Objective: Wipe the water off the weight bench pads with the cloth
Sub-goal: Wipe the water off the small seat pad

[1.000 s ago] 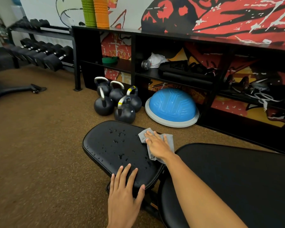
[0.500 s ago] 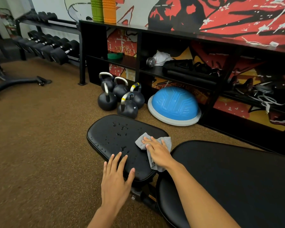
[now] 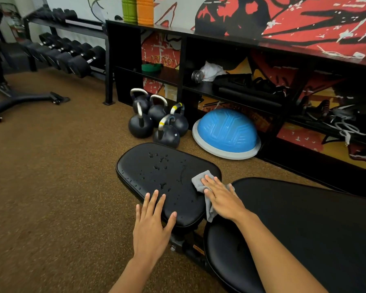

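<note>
The black seat pad (image 3: 156,172) of the weight bench lies in front of me, with water drops scattered over its middle and left rim. My right hand (image 3: 222,197) presses flat on a grey cloth (image 3: 201,180) at the pad's right edge, fingers spread over it. My left hand (image 3: 151,220) rests open on the pad's near edge, fingers apart, holding nothing. The larger black back pad (image 3: 304,229) fills the lower right, and my right forearm crosses it.
Several black kettlebells (image 3: 156,121) and a blue balance dome (image 3: 226,130) stand on the brown floor just beyond the seat pad. A black shelf unit (image 3: 184,66) with gear runs along the painted wall. A dumbbell rack (image 3: 68,56) stands at the far left.
My right hand has slid the cloth back toward the seat pad's right edge. My left hand stays on the pad's near edge. The view has shifted a little.
</note>
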Demonstrator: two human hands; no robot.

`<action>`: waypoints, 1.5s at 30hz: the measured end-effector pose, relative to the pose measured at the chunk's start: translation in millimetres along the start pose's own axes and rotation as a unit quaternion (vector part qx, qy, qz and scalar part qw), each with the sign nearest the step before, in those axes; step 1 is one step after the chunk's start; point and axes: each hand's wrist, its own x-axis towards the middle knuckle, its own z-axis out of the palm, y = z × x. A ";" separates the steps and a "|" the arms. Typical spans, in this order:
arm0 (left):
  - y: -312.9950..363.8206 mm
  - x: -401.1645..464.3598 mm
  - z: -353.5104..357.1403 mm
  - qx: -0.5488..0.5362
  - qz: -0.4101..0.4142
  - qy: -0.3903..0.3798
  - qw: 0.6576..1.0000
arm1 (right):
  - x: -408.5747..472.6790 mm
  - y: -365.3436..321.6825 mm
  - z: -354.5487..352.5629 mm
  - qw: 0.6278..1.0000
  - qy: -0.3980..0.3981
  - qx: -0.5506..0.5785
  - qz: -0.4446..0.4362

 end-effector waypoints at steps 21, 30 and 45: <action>2.2 0.1 1.0 -0.016 -0.004 0.012 1.000 | 15.3 -51.0 19.0 0.997 0.024 -0.066 0.010; 1.6 -0.1 0.4 -0.016 0.001 0.007 1.000 | -8.5 -68.3 38.3 0.994 0.023 -0.098 -0.041; 5.0 1.3 -5.1 -0.011 -0.006 -0.007 1.000 | -49.2 -35.6 24.3 0.990 -0.021 -0.129 -0.051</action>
